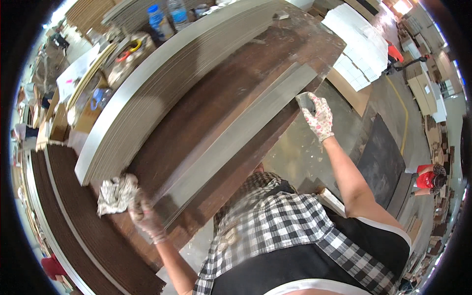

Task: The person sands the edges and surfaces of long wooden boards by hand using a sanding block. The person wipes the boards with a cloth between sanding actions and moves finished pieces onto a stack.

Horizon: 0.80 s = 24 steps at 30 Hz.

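Head view: nearest me, my left hand [145, 219] in a glove is closed on a crumpled rag [115, 194] at the near end of a long grey strip [236, 142] lying on the brown table [206, 98]. Farther along, my right hand [318, 118] grips a small grey pad [306, 101] at the strip's far end. Beyond lies a stack of grey boards [147, 93], then two bottles [167, 17]. The wiping looks midway to me.

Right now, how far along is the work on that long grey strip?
A tall stack of grey sheets already lies on the bench. In hand: the left hand grips a rag at the grey strip's near end, the right hand holds its far end. What remains can't be judged.
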{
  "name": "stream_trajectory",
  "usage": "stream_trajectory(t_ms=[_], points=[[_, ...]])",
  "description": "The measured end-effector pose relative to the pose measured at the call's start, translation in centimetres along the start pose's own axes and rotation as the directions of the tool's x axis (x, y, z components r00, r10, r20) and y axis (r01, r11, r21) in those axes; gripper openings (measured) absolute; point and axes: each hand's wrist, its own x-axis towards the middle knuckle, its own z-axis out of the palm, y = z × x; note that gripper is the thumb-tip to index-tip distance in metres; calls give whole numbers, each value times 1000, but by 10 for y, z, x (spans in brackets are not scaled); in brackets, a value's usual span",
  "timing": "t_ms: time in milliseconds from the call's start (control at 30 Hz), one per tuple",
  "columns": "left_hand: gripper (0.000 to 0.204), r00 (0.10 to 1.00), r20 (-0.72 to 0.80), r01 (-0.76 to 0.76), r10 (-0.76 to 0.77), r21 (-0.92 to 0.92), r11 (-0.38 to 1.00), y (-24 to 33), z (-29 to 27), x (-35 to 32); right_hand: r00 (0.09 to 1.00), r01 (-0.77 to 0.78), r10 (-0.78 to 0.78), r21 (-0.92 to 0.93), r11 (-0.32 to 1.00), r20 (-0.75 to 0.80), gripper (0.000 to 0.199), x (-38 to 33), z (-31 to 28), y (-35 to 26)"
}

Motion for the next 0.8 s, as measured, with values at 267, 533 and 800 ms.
stream_trajectory(t_ms=[267, 533, 800], points=[[65, 965, -47, -87, 257, 870, 486, -133, -154, 70, 977, -30, 61, 148, 989, -204, 50, 25, -38, -11], [54, 991, 123, -103, -56, 957, 271, -137, -153, 90, 939, 323, -320, 653, 685, -130, 51, -25, -20, -153], [52, 965, 263, -103, 13, 334, 937, 89, 13, 31, 984, -12, -155, 897, 441, 89, 49, -34, 13, -165]])
